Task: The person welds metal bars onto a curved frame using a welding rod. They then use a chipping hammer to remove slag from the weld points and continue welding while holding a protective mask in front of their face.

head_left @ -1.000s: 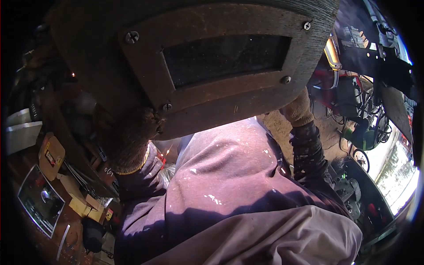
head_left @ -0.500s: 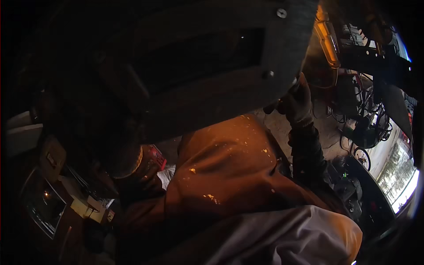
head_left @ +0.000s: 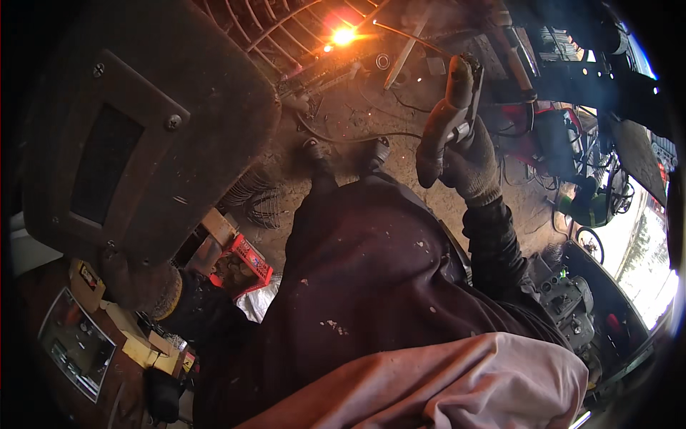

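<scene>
My gloved left hand (head_left: 143,284) grips a dark welding shield (head_left: 221,121) with a rectangular window, held off to the left; its handle is hidden. My gloved right hand (head_left: 471,168) is closed around an electrode holder (head_left: 457,89). From the holder's jaws a thin welding rod (head_left: 413,38) slants up and left. Its tip stands apart from a bright glowing spot (head_left: 344,36) at the edge of a frame of curved metal bars (head_left: 286,23) at the top.
A red plastic crate (head_left: 246,268) sits by my left side, near coiled wire (head_left: 261,204). Cables (head_left: 357,136) run over the floor past my shoes (head_left: 377,154). Boxes (head_left: 132,336) lie on a brown surface at left. Machinery (head_left: 568,307) stands at right.
The shield has swung left and down, uncovering the metal bars, glowing spot and electrode holder. My left hand moved left with it. The picture is brighter overall.
</scene>
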The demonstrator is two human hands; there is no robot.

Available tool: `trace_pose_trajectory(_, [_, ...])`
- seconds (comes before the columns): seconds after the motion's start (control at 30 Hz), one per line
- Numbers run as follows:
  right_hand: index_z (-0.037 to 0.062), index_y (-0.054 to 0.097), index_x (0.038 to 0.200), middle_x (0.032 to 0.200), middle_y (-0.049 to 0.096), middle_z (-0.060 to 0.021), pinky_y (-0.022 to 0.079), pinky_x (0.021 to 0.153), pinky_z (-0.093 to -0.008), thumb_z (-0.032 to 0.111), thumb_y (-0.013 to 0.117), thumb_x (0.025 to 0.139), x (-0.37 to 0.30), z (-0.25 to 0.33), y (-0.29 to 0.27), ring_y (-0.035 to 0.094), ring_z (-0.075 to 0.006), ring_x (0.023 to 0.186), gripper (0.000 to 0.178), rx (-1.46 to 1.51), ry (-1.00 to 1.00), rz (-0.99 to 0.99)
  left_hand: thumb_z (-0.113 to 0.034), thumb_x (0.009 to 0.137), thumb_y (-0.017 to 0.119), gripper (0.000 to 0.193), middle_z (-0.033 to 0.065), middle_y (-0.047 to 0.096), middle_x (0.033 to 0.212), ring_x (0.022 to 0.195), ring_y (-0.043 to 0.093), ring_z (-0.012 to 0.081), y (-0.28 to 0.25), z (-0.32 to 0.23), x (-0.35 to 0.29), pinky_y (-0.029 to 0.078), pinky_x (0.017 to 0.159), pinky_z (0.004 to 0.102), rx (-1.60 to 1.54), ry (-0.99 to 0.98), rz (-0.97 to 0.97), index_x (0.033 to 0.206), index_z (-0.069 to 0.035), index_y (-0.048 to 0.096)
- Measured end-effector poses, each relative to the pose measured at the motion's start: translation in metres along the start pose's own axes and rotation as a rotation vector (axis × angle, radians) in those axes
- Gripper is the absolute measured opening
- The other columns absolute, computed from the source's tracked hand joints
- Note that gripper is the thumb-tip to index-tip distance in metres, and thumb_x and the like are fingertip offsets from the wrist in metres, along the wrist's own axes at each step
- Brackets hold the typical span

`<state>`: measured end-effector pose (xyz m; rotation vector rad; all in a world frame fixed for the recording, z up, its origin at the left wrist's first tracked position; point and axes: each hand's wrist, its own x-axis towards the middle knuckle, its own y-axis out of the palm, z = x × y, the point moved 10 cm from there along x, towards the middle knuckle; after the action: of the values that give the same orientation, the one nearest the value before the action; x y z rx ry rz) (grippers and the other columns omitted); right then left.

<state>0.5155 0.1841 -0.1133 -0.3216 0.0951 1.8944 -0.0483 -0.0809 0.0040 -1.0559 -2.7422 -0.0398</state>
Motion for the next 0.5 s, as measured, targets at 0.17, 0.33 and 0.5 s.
trace_pose_trajectory(0.17, [0.0011, 0.046, 0.136, 0.106, 0.064, -0.0066, 0.054, 0.078, -0.0286, 0.005, 0.070, 0.083, -0.019, 0.033, 0.011, 0.063, -0.0136, 0.093, 0.059, 0.060, 0.081, 0.070, -0.013, 0.093, 0.060, 0.042, 0.0148, 0.066, 0.113, 0.089, 0.069, 0.0217, 0.028, 0.009, -0.006, 0.059, 0.080, 0.0301, -0.074, -0.037, 0.032, 0.132, 0.002, 0.050])
trace_pose_trajectory(0.33, [0.0009, 0.048, 0.135, 0.098, 0.066, -0.0080, 0.055, 0.074, -0.0309, 0.003, 0.068, 0.083, -0.040, -0.007, 0.010, 0.066, -0.0167, 0.082, 0.056, 0.125, 0.105, 0.057, -0.014, 0.095, 0.058, 0.041, 0.0144, 0.066, 0.113, 0.090, 0.069, 0.0216, 0.055, 0.010, -0.009, 0.058, 0.080, 0.0298, -0.171, -0.087, 0.082, 0.132, 0.002, 0.050])
trace_pose_trajectory(0.5, [0.0011, 0.056, 0.123, 0.100, 0.070, -0.0119, 0.055, 0.076, -0.0346, 0.009, 0.074, 0.079, -0.024, -0.004, 0.001, 0.070, -0.0214, 0.086, 0.048, -0.371, 0.087, 0.006, -0.015, 0.096, 0.056, 0.040, 0.0139, 0.066, 0.114, 0.091, 0.068, 0.0214, 0.070, 0.014, -0.004, 0.058, 0.081, 0.0296, -0.230, -0.099, 0.117, 0.132, 0.002, 0.050])
